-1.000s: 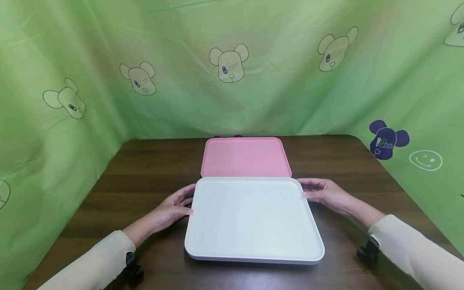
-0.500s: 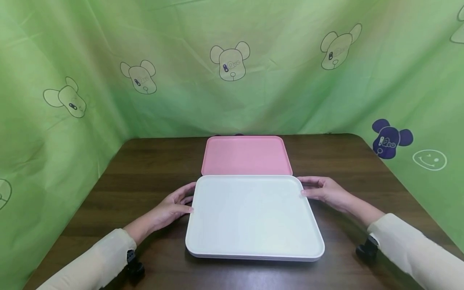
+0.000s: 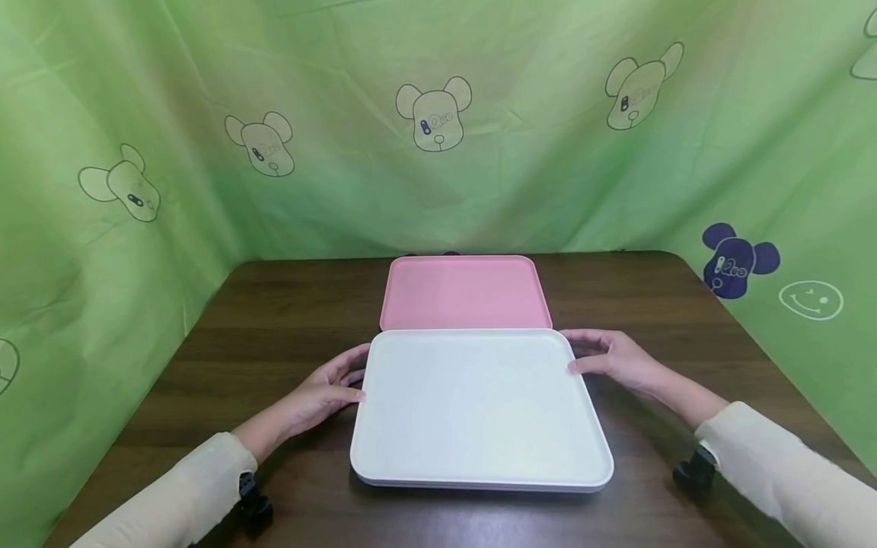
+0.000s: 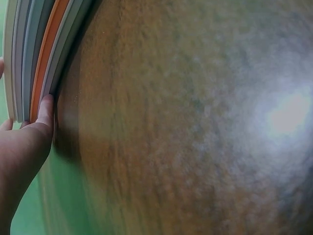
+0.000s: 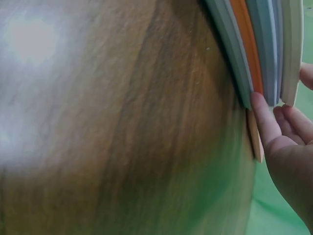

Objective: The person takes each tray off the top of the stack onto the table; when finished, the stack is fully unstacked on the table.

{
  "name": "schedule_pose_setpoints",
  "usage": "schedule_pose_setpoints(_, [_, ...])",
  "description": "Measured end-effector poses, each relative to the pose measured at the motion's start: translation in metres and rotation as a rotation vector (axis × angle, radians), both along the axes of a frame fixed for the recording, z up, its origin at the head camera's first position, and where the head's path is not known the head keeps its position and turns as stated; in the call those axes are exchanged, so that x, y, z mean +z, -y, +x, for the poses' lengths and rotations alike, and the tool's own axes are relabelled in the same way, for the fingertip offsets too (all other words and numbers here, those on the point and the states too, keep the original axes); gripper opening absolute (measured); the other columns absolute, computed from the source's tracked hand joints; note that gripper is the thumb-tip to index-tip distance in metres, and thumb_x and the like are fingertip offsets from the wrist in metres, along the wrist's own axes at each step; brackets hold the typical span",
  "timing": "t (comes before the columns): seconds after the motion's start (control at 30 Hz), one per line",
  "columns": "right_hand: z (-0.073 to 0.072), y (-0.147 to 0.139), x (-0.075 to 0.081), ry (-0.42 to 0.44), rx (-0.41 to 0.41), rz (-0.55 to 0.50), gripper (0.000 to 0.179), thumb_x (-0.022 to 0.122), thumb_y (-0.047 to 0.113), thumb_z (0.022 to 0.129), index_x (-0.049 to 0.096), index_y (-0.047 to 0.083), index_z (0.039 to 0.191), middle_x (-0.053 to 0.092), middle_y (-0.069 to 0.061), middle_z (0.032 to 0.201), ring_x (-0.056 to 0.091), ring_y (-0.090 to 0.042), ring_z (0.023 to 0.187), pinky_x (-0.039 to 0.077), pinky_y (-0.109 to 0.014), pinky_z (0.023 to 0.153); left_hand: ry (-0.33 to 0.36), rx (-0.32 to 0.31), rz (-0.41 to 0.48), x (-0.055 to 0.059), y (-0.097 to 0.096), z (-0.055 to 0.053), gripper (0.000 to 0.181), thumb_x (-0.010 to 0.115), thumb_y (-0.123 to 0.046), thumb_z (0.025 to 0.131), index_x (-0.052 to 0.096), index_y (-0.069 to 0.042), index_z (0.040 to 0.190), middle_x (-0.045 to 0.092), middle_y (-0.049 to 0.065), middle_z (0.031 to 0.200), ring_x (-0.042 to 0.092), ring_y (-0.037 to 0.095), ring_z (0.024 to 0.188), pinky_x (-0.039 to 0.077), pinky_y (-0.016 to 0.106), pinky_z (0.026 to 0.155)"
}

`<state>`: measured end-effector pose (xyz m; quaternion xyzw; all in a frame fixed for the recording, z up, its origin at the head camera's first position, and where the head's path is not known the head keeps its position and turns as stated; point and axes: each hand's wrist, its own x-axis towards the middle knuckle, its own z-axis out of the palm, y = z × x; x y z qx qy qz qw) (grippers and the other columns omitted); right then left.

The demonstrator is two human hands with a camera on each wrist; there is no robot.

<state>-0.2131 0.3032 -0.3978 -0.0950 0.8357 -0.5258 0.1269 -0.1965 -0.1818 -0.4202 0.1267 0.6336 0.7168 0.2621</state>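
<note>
Tray stack (image 3: 483, 411) lies at my twelve o'clock, long axis seemingly nine to three, gripped equally close by my left hand (image 3: 323, 393) at its ten and right hand (image 3: 620, 364) at its two.

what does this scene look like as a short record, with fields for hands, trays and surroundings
left hand: holds the left side of the tray stack, thumb at the top rim
right hand: holds its right side, near the far corner
top tray: white, rounded corners
stack edges: several colours, including an orange layer
pink tray: beyond the stack
table: dark brown, wood-grained
backdrop: green cloth, cartoon heads
</note>
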Motion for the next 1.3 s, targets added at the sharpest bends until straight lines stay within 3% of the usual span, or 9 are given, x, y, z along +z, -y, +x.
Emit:
schedule_pose_setpoints(0.17, [0.002,0.002,0.004,-0.032,-0.017,0.042,0.063,0.079,0.018,0.081,0.054,-0.002,0.135,0.058,-0.019,0.129,0.048,-0.028,0.119,0.043,-0.033,0.090,0.000,0.001,-0.006,-0.001,0.000,0.000,0.085,0.069,0.001,0.085,0.021,-0.009,0.155,0.010,0.010,0.160,0.019,0.036,0.142,0.042,0.034,0.100])
schedule_pose_setpoints(0.33, [0.004,0.002,0.005,-0.014,-0.024,0.001,0.063,0.078,0.015,0.082,0.052,-0.003,0.136,0.060,-0.019,0.125,0.054,-0.018,0.109,0.045,-0.028,0.086,-0.005,-0.006,-0.015,-0.001,0.000,0.000,0.084,0.068,0.000,0.087,0.020,-0.010,0.155,0.009,0.009,0.160,0.018,0.036,0.142,0.042,0.034,0.100])
schedule_pose_setpoints(0.5, [0.003,0.002,0.006,0.049,-0.014,-0.126,0.066,0.074,0.009,0.084,0.044,-0.010,0.139,0.062,-0.016,0.121,0.062,-0.011,0.100,0.049,-0.026,0.084,-0.002,-0.012,-0.008,0.001,0.000,0.001,0.084,0.067,0.001,0.086,0.020,-0.009,0.155,0.009,0.010,0.160,0.018,0.036,0.142,0.042,0.033,0.100])
schedule_pose_setpoints(0.63, [0.004,0.002,0.009,0.098,-0.016,-0.248,0.065,0.071,0.003,0.086,0.038,-0.015,0.139,0.065,-0.005,0.117,0.064,-0.010,0.100,0.051,-0.026,0.085,-0.004,-0.015,-0.008,0.002,-0.001,0.002,0.084,0.067,0.001,0.086,0.019,-0.008,0.155,0.010,0.011,0.160,0.018,0.036,0.142,0.042,0.033,0.099])
schedule_pose_setpoints(0.73, [0.006,0.003,0.011,0.109,-0.027,-0.318,0.059,0.068,0.001,0.088,0.040,-0.016,0.137,0.067,0.003,0.111,0.064,-0.009,0.100,0.050,-0.025,0.086,-0.008,-0.018,-0.014,0.003,-0.001,0.002,0.084,0.067,0.001,0.087,0.019,-0.008,0.155,0.010,0.011,0.160,0.017,0.036,0.142,0.041,0.033,0.100])
schedule_pose_setpoints(0.87, [0.011,0.002,0.016,0.123,-0.035,-0.421,0.048,0.064,-0.002,0.091,0.046,-0.015,0.134,0.069,0.004,0.108,0.064,-0.009,0.100,0.050,-0.024,0.086,-0.010,-0.016,-0.019,0.002,-0.001,0.002,0.083,0.067,0.000,0.086,0.020,-0.008,0.155,0.011,0.011,0.159,0.017,0.036,0.142,0.041,0.034,0.100])
schedule_pose_setpoints(0.97, [0.015,0.000,0.017,0.156,0.000,-0.459,0.053,0.060,-0.003,0.093,0.038,-0.015,0.139,0.066,0.002,0.112,0.064,-0.012,0.102,0.051,-0.028,0.087,-0.005,-0.012,-0.017,0.001,-0.001,0.002,0.084,0.068,0.000,0.086,0.021,-0.008,0.155,0.012,0.012,0.159,0.018,0.036,0.142,0.041,0.034,0.100])
schedule_pose_setpoints(1.13, [0.022,-0.004,0.017,0.227,0.149,-0.483,0.075,0.056,-0.003,0.093,0.007,-0.011,0.150,0.051,0.002,0.131,0.058,-0.013,0.115,0.048,-0.037,0.093,-0.009,-0.017,-0.010,-0.001,0.000,0.001,0.084,0.067,0.000,0.086,0.020,-0.008,0.155,0.011,0.011,0.159,0.018,0.035,0.142,0.041,0.034,0.100])
schedule_pose_setpoints(1.3, [0.026,-0.007,0.015,0.242,0.236,-0.477,0.085,0.058,-0.005,0.090,0.000,-0.006,0.152,0.039,-0.001,0.143,0.052,-0.011,0.122,0.044,-0.034,0.097,-0.016,-0.024,-0.015,-0.001,0.000,0.000,0.083,0.067,0.000,0.087,0.020,-0.009,0.155,0.010,0.011,0.160,0.017,0.035,0.143,0.041,0.033,0.100])
